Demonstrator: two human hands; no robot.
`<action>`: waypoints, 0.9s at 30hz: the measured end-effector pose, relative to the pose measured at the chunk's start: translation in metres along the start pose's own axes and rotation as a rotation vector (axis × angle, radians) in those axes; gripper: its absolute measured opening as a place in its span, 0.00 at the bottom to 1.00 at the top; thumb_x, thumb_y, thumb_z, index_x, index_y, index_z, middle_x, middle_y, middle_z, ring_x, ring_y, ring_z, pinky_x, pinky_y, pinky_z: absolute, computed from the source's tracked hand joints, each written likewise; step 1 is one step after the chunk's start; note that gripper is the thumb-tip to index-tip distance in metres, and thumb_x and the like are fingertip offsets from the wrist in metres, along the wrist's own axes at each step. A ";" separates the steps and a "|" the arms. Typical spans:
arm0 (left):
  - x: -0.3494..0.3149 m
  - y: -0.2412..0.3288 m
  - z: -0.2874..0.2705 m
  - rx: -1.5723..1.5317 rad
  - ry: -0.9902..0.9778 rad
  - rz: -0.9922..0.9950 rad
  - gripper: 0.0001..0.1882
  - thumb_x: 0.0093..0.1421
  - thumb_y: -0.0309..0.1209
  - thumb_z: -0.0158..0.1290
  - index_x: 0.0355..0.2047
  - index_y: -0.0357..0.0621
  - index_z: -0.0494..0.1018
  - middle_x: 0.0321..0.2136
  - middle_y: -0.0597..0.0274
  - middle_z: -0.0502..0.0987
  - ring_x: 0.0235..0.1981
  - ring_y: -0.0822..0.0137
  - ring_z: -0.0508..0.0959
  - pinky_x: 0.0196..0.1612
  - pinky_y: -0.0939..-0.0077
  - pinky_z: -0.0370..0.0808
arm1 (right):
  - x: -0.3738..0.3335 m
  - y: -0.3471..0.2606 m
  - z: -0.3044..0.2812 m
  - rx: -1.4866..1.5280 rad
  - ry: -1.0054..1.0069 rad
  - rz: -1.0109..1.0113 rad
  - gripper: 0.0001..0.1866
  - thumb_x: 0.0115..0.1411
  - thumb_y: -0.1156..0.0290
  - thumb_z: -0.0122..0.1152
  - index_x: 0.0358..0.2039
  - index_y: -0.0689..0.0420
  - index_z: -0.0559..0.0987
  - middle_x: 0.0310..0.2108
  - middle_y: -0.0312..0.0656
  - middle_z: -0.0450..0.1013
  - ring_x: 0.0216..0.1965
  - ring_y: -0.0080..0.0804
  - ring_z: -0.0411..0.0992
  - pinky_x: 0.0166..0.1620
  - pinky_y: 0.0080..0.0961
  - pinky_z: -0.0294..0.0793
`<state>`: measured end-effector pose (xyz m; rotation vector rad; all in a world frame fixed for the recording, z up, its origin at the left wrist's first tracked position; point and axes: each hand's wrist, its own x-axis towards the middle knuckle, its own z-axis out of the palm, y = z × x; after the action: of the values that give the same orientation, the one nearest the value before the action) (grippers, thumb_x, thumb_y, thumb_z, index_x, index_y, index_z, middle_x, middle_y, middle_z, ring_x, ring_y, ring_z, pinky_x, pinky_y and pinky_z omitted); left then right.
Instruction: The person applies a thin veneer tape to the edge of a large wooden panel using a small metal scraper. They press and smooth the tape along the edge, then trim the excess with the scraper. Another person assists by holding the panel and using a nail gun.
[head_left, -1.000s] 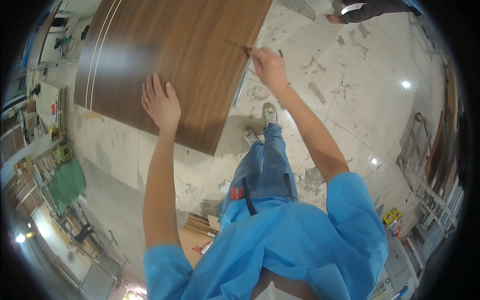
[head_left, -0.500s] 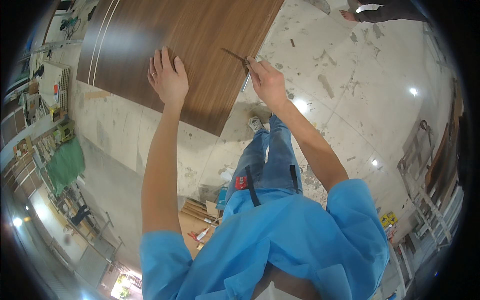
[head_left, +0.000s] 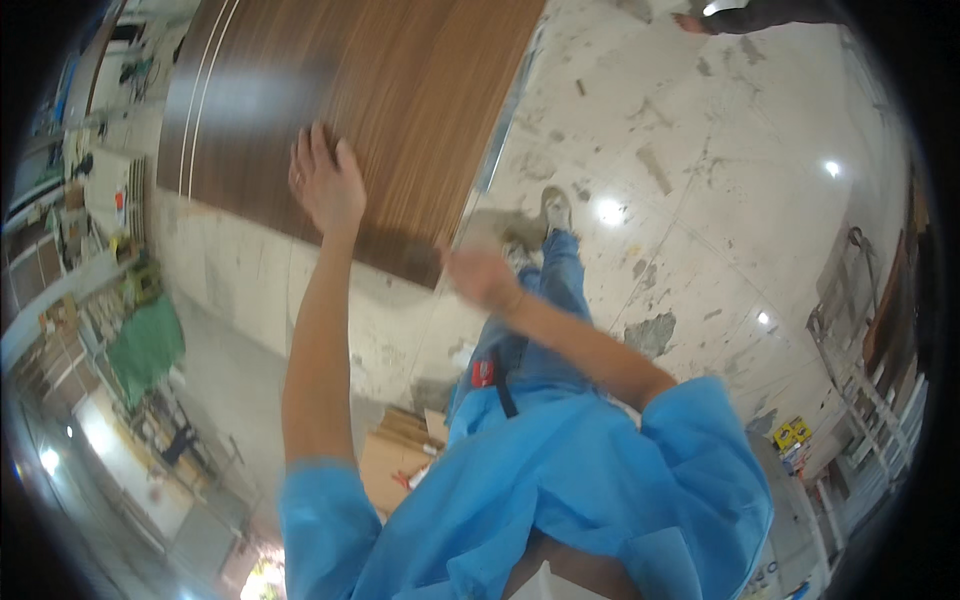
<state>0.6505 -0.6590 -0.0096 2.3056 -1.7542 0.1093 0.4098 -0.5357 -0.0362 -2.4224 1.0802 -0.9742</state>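
Observation:
A large brown wood-grain panel (head_left: 420,110) with two pale lines near its left side spans the upper part of the head view. My left hand (head_left: 332,190) lies flat on its near part, fingers stretched out. Close to the panel's near right corner is my right hand (head_left: 482,278), smeared by motion. Its fingers are too blurred to read, and the thin dark blade-like tool seen earlier cannot be made out. A grey metallic strip (head_left: 492,160) shows along the panel's right edge.
Another person's leg and foot (head_left: 690,22) appear at the far right. Cardboard pieces (head_left: 385,470) lie near my left side. Green cloth (head_left: 148,345) and cluttered shelving line the left. Metal frames (head_left: 850,380) stand at the right, near yellow packages (head_left: 791,434).
My right hand has swung from the panel's right edge down toward me, to its near corner. My left hand has shifted slightly nearer, still on the panel. One foot now shows farther right.

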 end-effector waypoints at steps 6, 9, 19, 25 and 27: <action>0.003 0.007 -0.006 -0.016 -0.038 0.013 0.31 0.75 0.48 0.40 0.73 0.50 0.60 0.73 0.54 0.60 0.75 0.51 0.55 0.75 0.50 0.50 | 0.010 0.039 -0.013 0.200 -0.325 0.218 0.20 0.64 0.70 0.59 0.56 0.58 0.78 0.35 0.42 0.78 0.36 0.39 0.79 0.33 0.37 0.81; 0.004 0.009 -0.010 -0.019 -0.083 -0.012 0.31 0.75 0.49 0.38 0.74 0.49 0.59 0.74 0.53 0.58 0.75 0.51 0.54 0.75 0.51 0.48 | 0.083 0.177 -0.036 0.201 0.107 0.357 0.15 0.65 0.70 0.57 0.52 0.56 0.80 0.42 0.46 0.78 0.41 0.47 0.79 0.42 0.43 0.81; 0.009 0.016 -0.017 0.012 -0.145 -0.072 0.30 0.74 0.44 0.42 0.73 0.47 0.59 0.73 0.51 0.60 0.74 0.47 0.56 0.74 0.50 0.52 | 0.277 0.467 -0.108 -0.041 0.488 0.482 0.16 0.70 0.59 0.59 0.45 0.59 0.84 0.30 0.50 0.80 0.30 0.44 0.79 0.35 0.38 0.76; 0.005 0.011 -0.014 0.011 -0.094 -0.022 0.29 0.74 0.43 0.43 0.72 0.47 0.61 0.72 0.50 0.61 0.74 0.47 0.57 0.73 0.48 0.52 | 0.233 0.417 -0.085 0.218 0.387 0.511 0.15 0.70 0.61 0.60 0.45 0.60 0.85 0.27 0.45 0.80 0.27 0.35 0.78 0.33 0.33 0.75; 0.005 0.010 -0.011 0.028 -0.082 -0.022 0.30 0.74 0.43 0.43 0.72 0.48 0.61 0.72 0.50 0.61 0.74 0.47 0.57 0.73 0.48 0.52 | 0.197 0.362 -0.084 0.082 0.315 0.475 0.13 0.69 0.65 0.61 0.49 0.56 0.85 0.33 0.49 0.80 0.32 0.44 0.80 0.37 0.35 0.76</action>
<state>0.6436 -0.6636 0.0037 2.3804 -1.7756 0.0358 0.2542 -0.9241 -0.0752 -1.8506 1.5909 -1.2156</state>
